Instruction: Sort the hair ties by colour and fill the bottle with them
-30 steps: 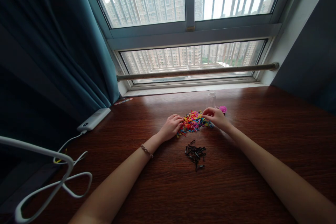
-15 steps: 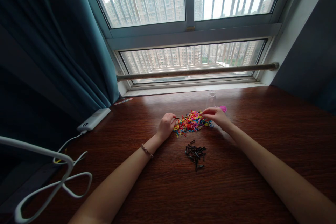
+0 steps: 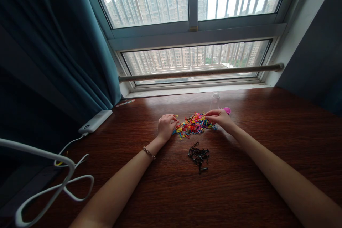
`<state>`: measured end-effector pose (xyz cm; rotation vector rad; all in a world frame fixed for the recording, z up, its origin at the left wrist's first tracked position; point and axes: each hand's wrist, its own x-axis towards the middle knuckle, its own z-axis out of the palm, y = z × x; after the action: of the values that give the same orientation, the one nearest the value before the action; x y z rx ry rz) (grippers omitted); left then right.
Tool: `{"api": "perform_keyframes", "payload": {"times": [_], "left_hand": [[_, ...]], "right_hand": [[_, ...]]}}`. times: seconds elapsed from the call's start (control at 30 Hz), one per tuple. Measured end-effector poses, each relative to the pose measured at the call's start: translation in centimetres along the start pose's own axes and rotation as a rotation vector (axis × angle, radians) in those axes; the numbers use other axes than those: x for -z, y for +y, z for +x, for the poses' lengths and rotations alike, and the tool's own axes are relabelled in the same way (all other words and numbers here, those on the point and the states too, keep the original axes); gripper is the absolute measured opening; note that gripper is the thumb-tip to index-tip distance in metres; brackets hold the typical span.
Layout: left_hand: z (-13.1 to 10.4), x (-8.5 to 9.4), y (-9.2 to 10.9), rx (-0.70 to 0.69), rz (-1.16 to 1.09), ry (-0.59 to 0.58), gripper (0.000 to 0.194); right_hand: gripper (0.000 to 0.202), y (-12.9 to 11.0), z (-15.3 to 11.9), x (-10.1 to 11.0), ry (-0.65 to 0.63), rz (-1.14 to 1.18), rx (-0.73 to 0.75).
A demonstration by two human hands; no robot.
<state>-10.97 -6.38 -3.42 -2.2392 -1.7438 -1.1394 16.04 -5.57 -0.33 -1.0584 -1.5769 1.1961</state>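
Note:
A heap of small, bright safety-pin-like clips (image 3: 193,124) lies on the brown wooden table, mostly red, yellow, pink and blue. At its left edge is my left hand (image 3: 166,127), thumb and index finger apart, with a yellow clip (image 3: 176,116) by the fingertips. My right hand (image 3: 219,117) reaches over the heap's right side, its fingers pinched together; what is between them is too small to make out. Nearer to me lies a smaller pile of black clips (image 3: 199,157), touched by neither hand.
Behind my right hand stands a clear plastic jar (image 3: 215,100), with a pink lid (image 3: 227,110) beside it. A white power strip (image 3: 95,121) with a white cable (image 3: 70,165) lies at the left by the blue curtain (image 3: 88,60). A window with a metal rail (image 3: 200,73) borders the far edge.
My left hand has shifted slightly left and its fingers have spread. The black clip seen at its fingertips no longer shows there. My right hand has hardly moved.

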Motion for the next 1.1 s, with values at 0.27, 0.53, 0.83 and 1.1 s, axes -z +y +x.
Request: {"api": "perform_keyframes", "payload": {"times": [0.27, 0.53, 0.83, 1.1], "left_hand": [[0.0, -0.1, 0.0, 0.024, -0.005, 0.0, 0.013], [0.2, 0.0, 0.3, -0.008, -0.004, 0.013, 0.015], [0.2, 0.0, 0.2, 0.05, -0.031, 0.005, 0.017], [-1.1, 2.4, 4.7, -0.414, -0.428, -0.285, 0.017]], "right_hand": [[0.035, -1.0, -0.9, -0.5, -0.626, -0.073, -0.152], [0.01, 1.6, 0.3, -0.1, -0.2, -0.549, 0.326], [0.01, 2.1, 0.0, -0.3, -0.222, -0.785, 0.387], [0.007, 2.3, 0.4, 0.0, -0.056, -0.63, 0.303]]}}
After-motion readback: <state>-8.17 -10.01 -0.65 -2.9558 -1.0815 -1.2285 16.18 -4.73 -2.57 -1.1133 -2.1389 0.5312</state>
